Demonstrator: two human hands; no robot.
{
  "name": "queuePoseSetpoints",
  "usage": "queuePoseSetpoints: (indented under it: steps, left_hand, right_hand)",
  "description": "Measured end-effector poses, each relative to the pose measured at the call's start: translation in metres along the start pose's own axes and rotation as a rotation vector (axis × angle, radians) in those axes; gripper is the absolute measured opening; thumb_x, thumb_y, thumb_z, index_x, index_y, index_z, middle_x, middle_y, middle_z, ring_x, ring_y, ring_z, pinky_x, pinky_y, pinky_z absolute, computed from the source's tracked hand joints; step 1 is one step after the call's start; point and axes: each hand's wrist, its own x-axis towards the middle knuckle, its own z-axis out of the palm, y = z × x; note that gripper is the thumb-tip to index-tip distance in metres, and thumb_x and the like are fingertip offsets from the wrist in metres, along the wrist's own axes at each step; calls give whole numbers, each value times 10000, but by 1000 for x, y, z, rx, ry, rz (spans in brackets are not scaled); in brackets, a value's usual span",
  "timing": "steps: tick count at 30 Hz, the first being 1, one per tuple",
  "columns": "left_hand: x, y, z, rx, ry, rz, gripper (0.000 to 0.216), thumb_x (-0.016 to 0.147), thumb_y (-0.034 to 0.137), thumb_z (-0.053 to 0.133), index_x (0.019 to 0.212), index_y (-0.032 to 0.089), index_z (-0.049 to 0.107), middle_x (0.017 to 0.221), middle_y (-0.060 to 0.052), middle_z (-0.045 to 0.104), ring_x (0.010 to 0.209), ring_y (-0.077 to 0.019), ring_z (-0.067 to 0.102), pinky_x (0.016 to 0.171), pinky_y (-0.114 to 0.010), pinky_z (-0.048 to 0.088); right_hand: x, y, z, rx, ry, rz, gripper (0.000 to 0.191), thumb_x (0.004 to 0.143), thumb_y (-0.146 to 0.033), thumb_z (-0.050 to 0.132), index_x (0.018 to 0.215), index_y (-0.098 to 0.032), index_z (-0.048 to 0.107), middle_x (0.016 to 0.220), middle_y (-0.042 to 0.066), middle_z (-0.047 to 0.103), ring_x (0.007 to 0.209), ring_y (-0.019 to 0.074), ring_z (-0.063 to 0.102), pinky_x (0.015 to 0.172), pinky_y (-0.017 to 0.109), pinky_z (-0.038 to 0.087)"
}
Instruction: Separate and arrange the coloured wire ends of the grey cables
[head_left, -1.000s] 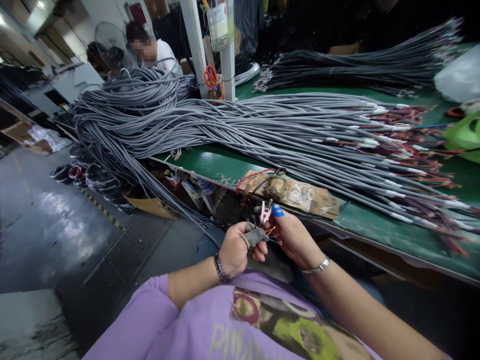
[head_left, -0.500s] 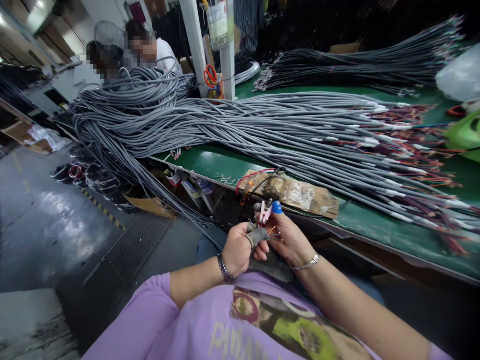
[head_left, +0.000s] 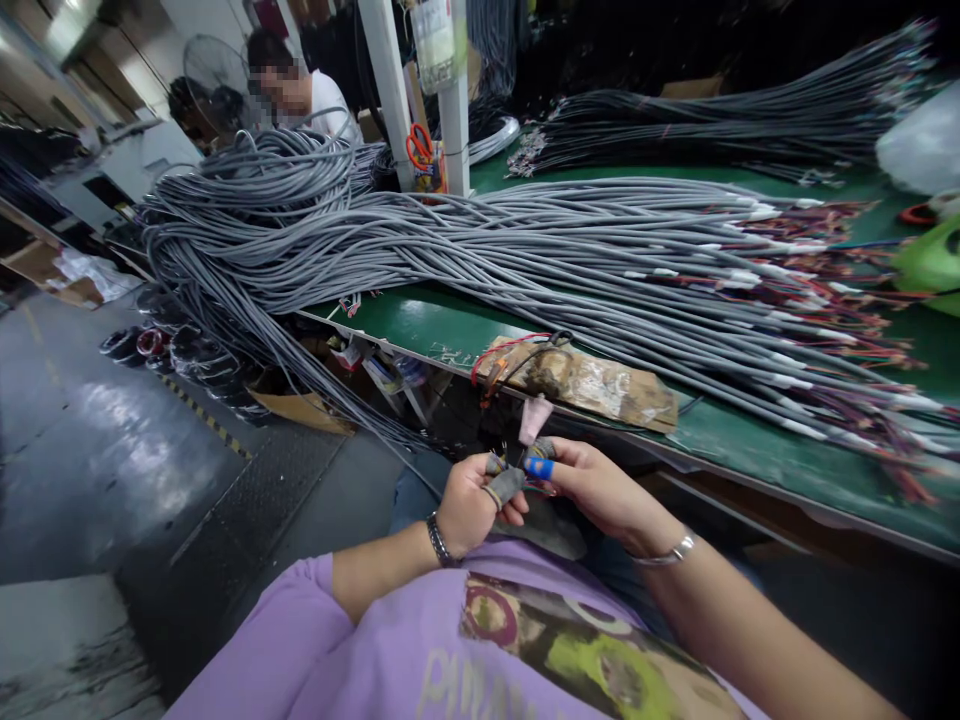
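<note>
I had the left hand (head_left: 469, 500) pinching a little bunch of thin wires (head_left: 537, 488) between thumb and forefinger, both in grubby gray finger covers, the other fingers curled under. The right hand (head_left: 611, 495) was right up against it, blue-wrapped thumb (head_left: 538, 468) and gray-covered finger drawn in close, but from my end I honestly couldn't tell if they had a wire between them or were just touching. So the wires sat in the gap between the two hands, over the lap, just off the near edge of the green table (head_left: 416, 325), with a few tips poking up by the left thumb. A pink clip (head_left: 535, 418) stood just past the right fingertips, right by a beat-up taped cardboard pad (head_left: 600, 385) on the table edge. Behind that I had a huge pile of gray cables (head_left: 450, 240), white sleeves and reddish wire ends off to the right, and a darker cable bundle (head_left: 675, 130) further back. Some orange-handled scissors (head_left: 420, 147) hung near the post, and a person in a white top (head_left: 330, 105) was at the far left.
</note>
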Motion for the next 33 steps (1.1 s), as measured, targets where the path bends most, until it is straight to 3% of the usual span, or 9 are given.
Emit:
queuePoseSetpoints:
  steps: [5,11,15,20,27,33]
  left_hand:
    - [-1,3,0,-23,-9,18,399,697,505,718,662,138,567,529,-5,611,384,-91,541,390,-189,411]
    - [1,7,1,-266,130,31,322,686,421,715,654,148,548,489,15,583,342,-79,491,347,-176,344]
    - [2,9,3,-327,140,62,284,696,390,702,671,145,560,503,18,586,346,-73,486,349,-174,333]
    - [2,12,8,-295,143,91,277,709,390,695,703,140,574,526,15,597,351,-68,485,350,-174,323]
    - [3,13,16,-86,115,128,395,700,521,699,735,147,577,575,1,624,398,-71,522,396,-179,375]
    - [6,20,15,52,142,196,388,720,522,691,742,147,593,582,-2,613,437,-79,535,436,-194,428]
  right_hand:
    - [1,1,8,-45,40,-36,406,631,-495,801,621,-155,578,542,-37,501,519,84,386,528,253,305]
    - [0,6,9,26,29,-41,376,589,-455,837,640,-166,603,555,-33,527,517,91,413,552,269,371]
    - [4,11,4,131,43,-42,342,605,-428,839,622,-175,610,539,-32,519,525,99,440,576,271,423]
    - [19,10,-1,420,102,9,391,684,-584,727,739,-201,665,671,16,609,592,140,531,618,302,489]
    - [28,7,10,329,167,-123,518,678,-693,666,713,-177,647,607,17,573,546,142,500,535,290,424]
    - [30,7,15,382,88,-134,519,712,-701,624,833,-199,665,648,24,620,510,160,520,488,313,441]
